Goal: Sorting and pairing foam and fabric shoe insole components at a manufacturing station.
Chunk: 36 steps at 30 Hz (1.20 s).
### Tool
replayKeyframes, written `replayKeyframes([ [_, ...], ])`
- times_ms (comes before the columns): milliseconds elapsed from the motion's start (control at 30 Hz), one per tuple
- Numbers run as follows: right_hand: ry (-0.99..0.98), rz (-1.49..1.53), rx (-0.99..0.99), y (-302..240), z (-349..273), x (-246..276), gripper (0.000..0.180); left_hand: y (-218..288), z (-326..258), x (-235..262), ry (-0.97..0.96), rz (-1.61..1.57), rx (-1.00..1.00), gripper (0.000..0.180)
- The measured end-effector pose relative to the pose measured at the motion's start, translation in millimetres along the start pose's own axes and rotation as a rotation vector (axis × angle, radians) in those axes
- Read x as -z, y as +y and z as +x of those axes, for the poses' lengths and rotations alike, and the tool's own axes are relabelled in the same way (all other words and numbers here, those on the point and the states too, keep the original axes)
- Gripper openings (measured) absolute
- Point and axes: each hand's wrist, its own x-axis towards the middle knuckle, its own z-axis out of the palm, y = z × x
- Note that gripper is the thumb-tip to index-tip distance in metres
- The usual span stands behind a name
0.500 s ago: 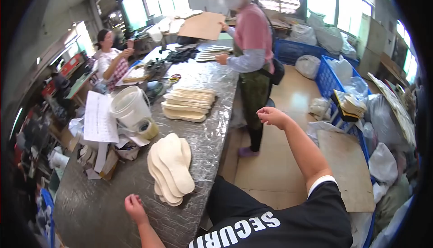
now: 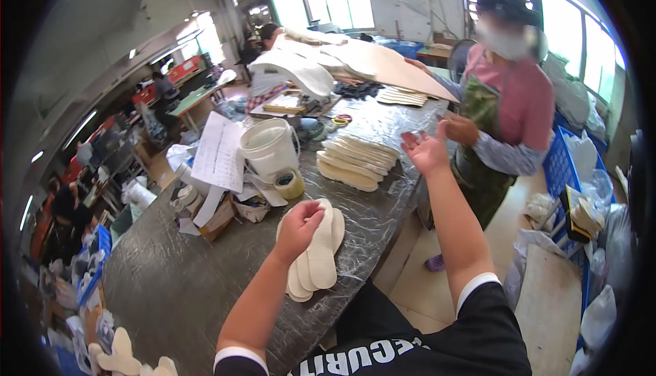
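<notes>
My left hand (image 2: 298,229), its fingers curled in and nothing seen in them, is over the upper end of a small fanned stack of cream insoles (image 2: 318,260) on the table. I cannot tell whether it touches them. My right hand (image 2: 428,152) is raised at the table's right edge, palm up, fingers apart and empty. Just left of it lies a longer row of cream insoles (image 2: 357,160). Beyond, a person in a pink top holds a large tan board (image 2: 403,68) above the table, with several white insole-shaped pieces (image 2: 301,68) at its left part.
A white bucket (image 2: 265,149), a roll of tape (image 2: 289,183), a written sheet (image 2: 217,152) and scissors (image 2: 340,120) are on the grey film-covered table (image 2: 184,287). The person in pink stands close by my right hand. Blue crates (image 2: 570,160) with plastic bags line the right side.
My view has swung left. My left hand has moved up over the small insole stack, and my right hand has reached forward and opened. The person has come nearer, bringing the board over the table.
</notes>
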Motion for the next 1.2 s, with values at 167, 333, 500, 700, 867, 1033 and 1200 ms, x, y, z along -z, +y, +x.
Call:
replayKeyframes([
  [167,-0.114,0.261,0.131,-0.6,-22.2,-54.0,0.116,0.2,29.0,16.6,0.12,-0.845,0.082,0.047],
  [333,-0.382,0.158,0.183,-14.0,-44.9,-64.7,0.047,25.0,44.2,71.5,0.318,-1.181,0.111,0.065],
  [500,-0.184,-0.01,0.212,10.3,-76.8,-98.5,0.039,9.4,43.6,148.8,0.249,-1.224,-0.258,0.058],
  [700,-0.304,-0.014,0.137,35.6,-119.8,-63.0,0.025,39.9,-18.7,201.8,0.218,-1.01,-0.18,0.083],
  [867,-0.673,-0.022,-0.047,51.2,-136.1,-50.0,0.023,59.4,-89.6,260.1,0.314,-0.76,-0.213,0.064],
  [1033,-0.536,-0.167,-0.037,86.3,-133.8,-96.1,0.033,68.9,-176.6,282.3,0.239,-0.913,-0.015,0.046],
  [1200,-0.866,-0.035,-0.298,159.4,-103.8,-161.0,0.027,67.4,-262.0,285.8,0.771,-0.817,-0.126,0.042],
])
